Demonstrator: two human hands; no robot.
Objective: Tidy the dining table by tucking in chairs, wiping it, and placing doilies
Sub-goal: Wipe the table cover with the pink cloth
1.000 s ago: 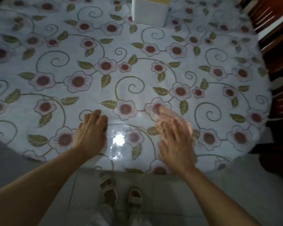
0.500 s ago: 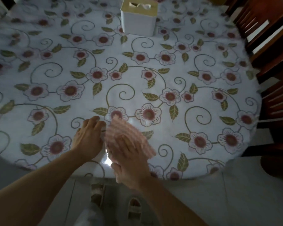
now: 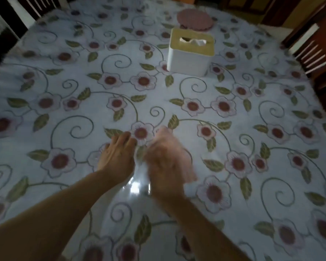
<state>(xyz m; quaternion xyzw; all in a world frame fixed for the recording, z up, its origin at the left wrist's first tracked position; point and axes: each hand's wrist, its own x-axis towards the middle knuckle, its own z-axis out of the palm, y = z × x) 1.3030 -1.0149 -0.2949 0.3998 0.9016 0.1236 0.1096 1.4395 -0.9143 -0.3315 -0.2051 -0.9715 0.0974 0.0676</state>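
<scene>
Head view
Table: a dining table (image 3: 271,185) under a pale floral cover with a glossy clear sheet; a bright glare lies on it between the two wrists.
Left hand: the left hand (image 3: 117,159) lies palm down on the cover, fingers together and pointing away, nothing in it; flat and released.
Right hand: the right hand (image 3: 166,170) is just beside the left one, strongly blurred by motion, pressed on a pinkish wiping cloth (image 3: 181,153).
Right hand state: it covers the cloth, but the blur hides if the fingers are clenched on it or only pushing flat; I cannot tell.
Cloth position: on the near middle of the table, under and beyond the right hand, beside a printed flower.
Tissue box: a white tissue box (image 3: 190,57) with a yellowish top stands upright on the far side, a tissue sticking out of its slot, well apart from the hands.
Doily: a round pink doily (image 3: 196,20) with a scalloped edge lies flat just behind the tissue box.
Chairs: dark wooden chairs (image 3: 316,48) stand at the right edge of the table; more dark frames show at the far left, unclear.
</scene>
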